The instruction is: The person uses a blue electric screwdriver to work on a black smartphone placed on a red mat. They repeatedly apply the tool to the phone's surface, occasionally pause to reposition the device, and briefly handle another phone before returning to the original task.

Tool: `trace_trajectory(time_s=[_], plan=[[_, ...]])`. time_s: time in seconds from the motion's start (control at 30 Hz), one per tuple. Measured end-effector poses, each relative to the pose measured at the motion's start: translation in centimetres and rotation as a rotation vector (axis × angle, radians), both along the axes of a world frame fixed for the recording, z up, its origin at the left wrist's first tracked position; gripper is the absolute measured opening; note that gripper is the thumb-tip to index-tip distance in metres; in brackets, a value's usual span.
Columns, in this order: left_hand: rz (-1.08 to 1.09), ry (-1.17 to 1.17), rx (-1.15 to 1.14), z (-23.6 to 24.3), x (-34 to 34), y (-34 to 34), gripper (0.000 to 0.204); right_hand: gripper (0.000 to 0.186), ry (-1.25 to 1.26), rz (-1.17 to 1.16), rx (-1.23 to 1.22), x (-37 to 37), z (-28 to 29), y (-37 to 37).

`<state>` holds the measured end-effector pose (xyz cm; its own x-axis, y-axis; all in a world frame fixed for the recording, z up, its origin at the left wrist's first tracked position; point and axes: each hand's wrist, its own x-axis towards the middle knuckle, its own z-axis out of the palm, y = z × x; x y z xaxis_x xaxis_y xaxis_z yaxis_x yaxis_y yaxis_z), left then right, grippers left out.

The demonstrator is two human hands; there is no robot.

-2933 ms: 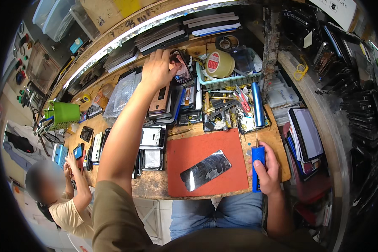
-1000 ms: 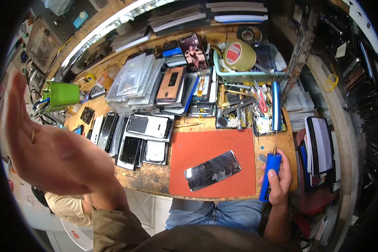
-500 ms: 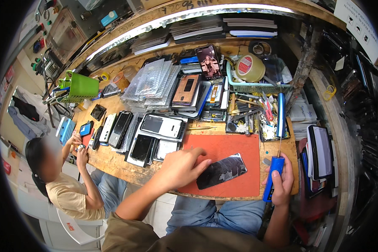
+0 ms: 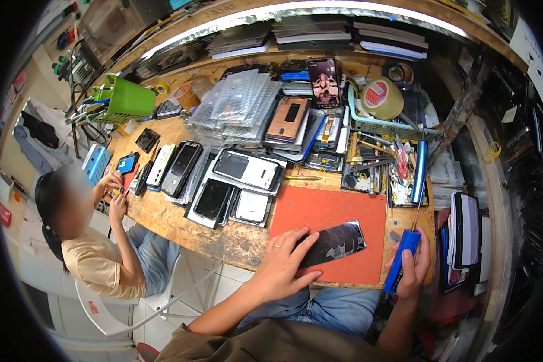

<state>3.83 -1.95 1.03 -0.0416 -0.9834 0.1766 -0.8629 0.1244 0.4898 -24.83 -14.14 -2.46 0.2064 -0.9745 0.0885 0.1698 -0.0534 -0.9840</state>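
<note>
A dark phone with a cracked, chipped screen (image 4: 338, 244) lies at a slant on the orange-red mat (image 4: 320, 205). My left hand (image 4: 283, 259) is open, its fingers spread over the phone's left end. In my right hand (image 4: 417, 265), closed at the mat's right edge, is a blue-handled tool (image 4: 403, 260) with a thin metal shaft pointing away from me. A shiny blue tube (image 4: 420, 172) lines up with the shaft's far end; I cannot tell whether they are joined.
Several phones (image 4: 244, 168) and bubble-wrap sleeves (image 4: 235, 108) crowd the bench's middle. Trays of small tools (image 4: 368, 163) and a basket with tape (image 4: 395, 127) stand behind the mat. At the left, a co-worker (image 4: 102, 253) handles small parts beside a green basket (image 4: 127, 102).
My left hand has gone from hovering curled beside the phone to lying spread on its left end. The right hand still holds the blue-handled tool. The whole view has shifted.
</note>
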Motion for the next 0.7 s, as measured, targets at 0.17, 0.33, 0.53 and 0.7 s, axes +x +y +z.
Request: trace_trajectory(time_s=[0.17, 0.33, 0.53, 0.7], plan=[[-0.025, 0.014, -0.001, -0.2, 0.0, -0.5, 0.085, 0.064, 0.020, -0.027, -0.030, 0.3, -0.3, -0.2], [-0.045, 0.067, -0.027, -1.5, -0.2, -1.2, 0.085, 0.064, 0.063, -0.032, -0.053, 0.2, -0.7, -0.3], [-0.026, 0.078, -0.042, -0.7, -0.4, -1.1, 0.093, 0.062, 0.062, -0.033, -0.072, -0.1, -1.1, -0.4], [0.069, 0.080, -0.280, 1.8, 2.2, -0.1, 0.093, 0.062, 0.046, -0.031, -0.072, -0.4, -1.6, -0.6]])
